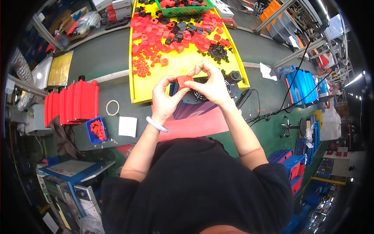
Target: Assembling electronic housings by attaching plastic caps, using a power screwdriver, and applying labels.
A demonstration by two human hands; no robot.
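Note:
Both hands meet over the near edge of a yellow tray. Between them is a small red plastic part with a round ring on one face. My left hand pinches its left side between thumb and fingers. From the right, my right hand holds it, thumb against the ringed face and index finger arched over. Below the hands sits a device with a purple ribbed body and a fan end panel, partly hidden by my fingers. A black round-faced part lies right of my right hand.
Heaps of red pieces and small black pieces cover the tray, with a green basket behind. Red ribbed cases and a blue bin stand left. Blue cases and a black cable are right.

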